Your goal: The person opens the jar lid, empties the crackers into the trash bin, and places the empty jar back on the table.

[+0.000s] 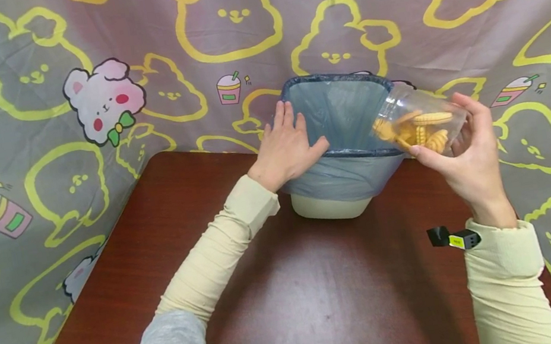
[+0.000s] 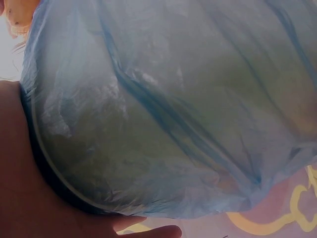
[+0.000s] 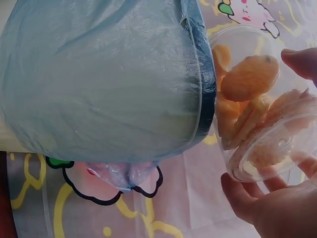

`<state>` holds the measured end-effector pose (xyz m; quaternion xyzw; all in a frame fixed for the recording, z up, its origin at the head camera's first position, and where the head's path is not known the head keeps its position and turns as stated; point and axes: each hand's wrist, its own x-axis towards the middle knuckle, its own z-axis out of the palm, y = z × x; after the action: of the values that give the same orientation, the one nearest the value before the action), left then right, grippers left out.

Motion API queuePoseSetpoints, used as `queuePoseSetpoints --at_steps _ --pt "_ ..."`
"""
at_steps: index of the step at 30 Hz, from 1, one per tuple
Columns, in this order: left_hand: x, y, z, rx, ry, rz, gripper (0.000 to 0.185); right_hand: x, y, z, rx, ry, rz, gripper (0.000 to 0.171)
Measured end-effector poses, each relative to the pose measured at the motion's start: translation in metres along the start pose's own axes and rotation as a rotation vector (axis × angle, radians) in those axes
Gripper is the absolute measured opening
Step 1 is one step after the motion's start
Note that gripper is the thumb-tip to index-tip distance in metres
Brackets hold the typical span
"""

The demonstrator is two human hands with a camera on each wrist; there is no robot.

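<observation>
1. Head view: the fingers of my right hand (image 1: 468,156) curl round a clear plastic cup (image 1: 422,126) at right of centre, thumb under it and fingertips over its base. It lies tipped on its side, mouth toward the bin.
2. The cup holds yellow ridged biscuits (image 1: 425,127). In the right wrist view they sit piled against the lower wall of the cup (image 3: 267,114), whose rim touches or nearly touches the bin's dark edge.
3. My left hand (image 1: 289,146) lies flat on the bin's near left rim, fingers straight and close together, thumb spread along the blue bag (image 1: 337,114). It presses rather than grips. The left wrist view shows only the bag (image 2: 163,109) and part of the hand at lower left.
4. The white bin (image 1: 332,205) stands at the far edge of the brown table (image 1: 283,291), in the upper middle of the frame.
5. I judge the step in hand to be emptying the cup into the bin. The next move calls for tilting the cup further, mouth over the opening, while I brace the rim.
</observation>
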<state>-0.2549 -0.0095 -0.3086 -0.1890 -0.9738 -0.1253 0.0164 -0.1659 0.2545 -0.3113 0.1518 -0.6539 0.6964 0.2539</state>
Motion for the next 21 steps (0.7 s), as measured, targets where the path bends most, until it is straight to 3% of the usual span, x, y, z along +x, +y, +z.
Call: queuePoseSetpoints --at_steps 8,17,21 --pt "0.0002 0.0 -0.0006 0.002 -0.005 0.0 0.08 -0.0002 -0.006 0.002 -0.277 0.003 0.051 0.091" --pt "0.0002 0.0003 0.0001 0.002 0.004 0.0 0.079 0.0002 -0.0052 0.0041 -0.488 -0.035 -0.05 0.098" --pt "0.0 0.0005 0.0002 0.003 0.006 0.0 0.079 0.0011 -0.0048 0.0038 -0.53 -0.048 -0.081 0.099"
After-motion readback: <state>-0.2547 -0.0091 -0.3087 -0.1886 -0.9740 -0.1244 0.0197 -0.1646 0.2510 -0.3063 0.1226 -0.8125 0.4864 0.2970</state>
